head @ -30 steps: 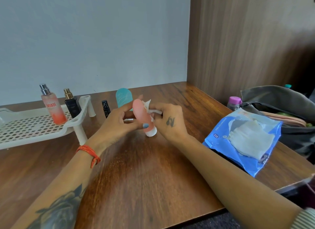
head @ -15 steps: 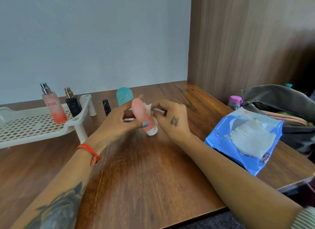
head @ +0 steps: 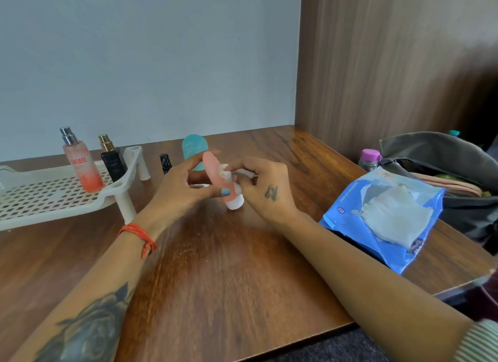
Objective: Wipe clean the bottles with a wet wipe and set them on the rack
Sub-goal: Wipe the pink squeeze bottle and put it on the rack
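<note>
My left hand [head: 186, 189] still grips the pink bottle [head: 219, 179] above the table [head: 229, 267]. My right hand [head: 260, 190] pinches the wipe [head: 224, 171] — now lower on the bottle than a second ago. Wiping continues; the rack [head: 54, 200] waits.

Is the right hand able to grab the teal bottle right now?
Probably not yet: the right hand is busy pinching the wet wipe, and the pink bottle and left hand sit before the teal bottle.
</note>
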Demonstrator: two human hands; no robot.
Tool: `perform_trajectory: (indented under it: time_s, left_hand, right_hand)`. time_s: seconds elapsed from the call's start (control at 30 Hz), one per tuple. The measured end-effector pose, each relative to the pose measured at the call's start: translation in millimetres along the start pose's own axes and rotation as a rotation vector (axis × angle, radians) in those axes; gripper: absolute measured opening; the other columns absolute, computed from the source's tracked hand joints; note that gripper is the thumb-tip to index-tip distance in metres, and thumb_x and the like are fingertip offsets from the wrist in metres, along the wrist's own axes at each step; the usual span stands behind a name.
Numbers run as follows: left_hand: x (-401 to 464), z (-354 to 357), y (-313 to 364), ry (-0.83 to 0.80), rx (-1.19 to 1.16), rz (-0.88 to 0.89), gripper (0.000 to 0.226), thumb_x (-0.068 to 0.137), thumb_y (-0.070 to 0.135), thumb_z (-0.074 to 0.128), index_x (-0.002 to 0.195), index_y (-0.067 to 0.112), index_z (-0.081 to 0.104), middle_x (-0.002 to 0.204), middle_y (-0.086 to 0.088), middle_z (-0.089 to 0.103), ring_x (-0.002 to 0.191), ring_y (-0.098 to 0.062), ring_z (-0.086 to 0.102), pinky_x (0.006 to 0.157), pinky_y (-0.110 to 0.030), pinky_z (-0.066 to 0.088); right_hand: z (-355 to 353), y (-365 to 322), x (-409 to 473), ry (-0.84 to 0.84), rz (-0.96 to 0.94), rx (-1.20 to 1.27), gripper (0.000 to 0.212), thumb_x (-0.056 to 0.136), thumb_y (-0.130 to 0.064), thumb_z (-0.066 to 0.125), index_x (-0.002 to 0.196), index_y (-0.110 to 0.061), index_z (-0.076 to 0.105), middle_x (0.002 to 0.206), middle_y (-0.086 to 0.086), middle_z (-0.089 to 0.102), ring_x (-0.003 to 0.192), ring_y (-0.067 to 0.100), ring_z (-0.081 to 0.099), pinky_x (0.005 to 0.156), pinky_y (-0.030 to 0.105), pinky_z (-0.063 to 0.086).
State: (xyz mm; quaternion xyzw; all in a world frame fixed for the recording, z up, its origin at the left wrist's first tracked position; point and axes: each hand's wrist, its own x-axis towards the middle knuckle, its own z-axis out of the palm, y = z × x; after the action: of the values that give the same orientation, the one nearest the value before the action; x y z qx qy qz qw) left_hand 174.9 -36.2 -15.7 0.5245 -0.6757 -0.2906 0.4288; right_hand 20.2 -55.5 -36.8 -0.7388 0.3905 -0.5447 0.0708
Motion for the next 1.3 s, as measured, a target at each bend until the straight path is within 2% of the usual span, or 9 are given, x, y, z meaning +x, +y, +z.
perform_trajectory:
  time_s: [0.1,0.27,0.43,0.57,0.73,0.97,1.07,1.17,1.3]
  left_hand:
    - [1.9,-3.4,-4.9,0.028,0.022,0.012,0.068,0.064,0.019,0.081,0.123,0.036,0.051,0.108,-0.002,0.069,0.101,-0.013,0.064,0.095,-0.028,0.046]
    - [5.5,-3.4,-10.6,0.107,0.049,-0.018,0.071,0.059,0.025,0.083,0.123,0.03,0.052,0.111,-0.004,0.067,0.101,-0.016,0.065,0.091,-0.028,0.049]
    - [5.9,-3.0,-10.7,0.123,0.05,-0.033,0.07,0.063,0.025,0.082,0.126,0.028,0.051,0.113,-0.005,0.066,0.104,-0.016,0.063,0.085,-0.02,0.045]
    - [6.1,-3.0,-9.7,0.126,0.05,-0.067,0.075,0.062,0.027,0.082,0.128,0.027,0.047,0.119,-0.005,0.063,0.108,-0.018,0.061,0.095,-0.03,0.043]
    - [2.6,-5.1,-4.5,0.001,0.028,-0.033,0.067,0.063,0.019,0.082,0.12,0.033,0.051,0.112,-0.003,0.066,0.101,-0.014,0.064,0.09,-0.026,0.048]
    - [1.2,-4.3,-0.3,-0.015,0.04,-0.02,0.065,0.066,0.017,0.08,0.121,0.034,0.049,0.118,0.0,0.061,0.108,-0.015,0.059,0.1,-0.037,0.045]
    - [0.5,-5.8,1.1,-0.04,0.027,-0.015,0.06,0.067,0.014,0.08,0.114,0.038,0.051,0.109,0.004,0.066,0.098,-0.009,0.064,0.099,-0.033,0.046]
    - [-1.0,-7.8,0.8,-0.069,0.006,0.001,0.059,0.066,0.012,0.08,0.113,0.037,0.054,0.105,0.004,0.069,0.098,-0.01,0.066,0.099,-0.038,0.047]
    - [-1.4,-5.5,1.5,-0.057,0.043,0.016,0.063,0.066,0.015,0.08,0.118,0.037,0.051,0.115,0.003,0.062,0.104,-0.014,0.062,0.099,-0.037,0.047]
  right_hand:
    - [-0.8,-5.1,-4.3,0.001,-0.123,0.05,0.02,0.072,0.005,0.07,0.085,-0.009,0.075,0.089,0.006,0.073,0.083,0.008,0.064,0.072,0.012,0.05]
    - [-7.2,2.8,-1.5,-0.205,0.132,-0.052,0.013,0.076,-0.003,0.067,0.083,-0.01,0.075,0.081,0.001,0.071,0.066,0.005,0.058,0.06,0.01,0.047]
    - [-3.3,-3.0,-4.6,-0.154,-0.011,-0.077,0.007,0.073,-0.007,0.07,0.077,-0.01,0.075,0.078,0.001,0.071,0.067,0.002,0.056,0.06,0.002,0.039]
    - [-4.4,3.8,-3.8,-0.221,0.109,-0.102,0.011,0.074,-0.003,0.065,0.076,-0.01,0.074,0.081,0.002,0.069,0.071,0.009,0.061,0.065,0.02,0.054]
    - [2.9,9.4,3.7,-0.123,0.187,-0.082,0.003,0.082,-0.008,0.064,0.084,-0.007,0.067,0.081,-0.001,0.064,0.065,0.001,0.052,0.057,0.001,0.041]
    - [-10.9,8.7,5.8,-0.286,0.299,-0.098,0.008,0.078,-0.009,0.064,0.071,-0.014,0.064,0.074,-0.004,0.06,0.066,0.006,0.054,0.057,0.012,0.044]
    - [-8.3,1.7,3.9,-0.134,0.156,-0.078,0.01,0.077,-0.005,0.062,0.075,-0.01,0.07,0.077,0.0,0.068,0.07,0.008,0.06,0.061,0.017,0.051]
    - [-1.6,-1.9,3.1,-0.016,-0.02,0.004,0.015,0.077,0.0,0.062,0.083,-0.011,0.072,0.084,0.001,0.071,0.072,0.004,0.061,0.064,0.009,0.048]
    - [-7.0,7.5,6.7,-0.195,0.168,-0.081,0.006,0.081,-0.009,0.064,0.084,-0.01,0.069,0.081,0.0,0.066,0.065,0.001,0.053,0.059,0.004,0.04]
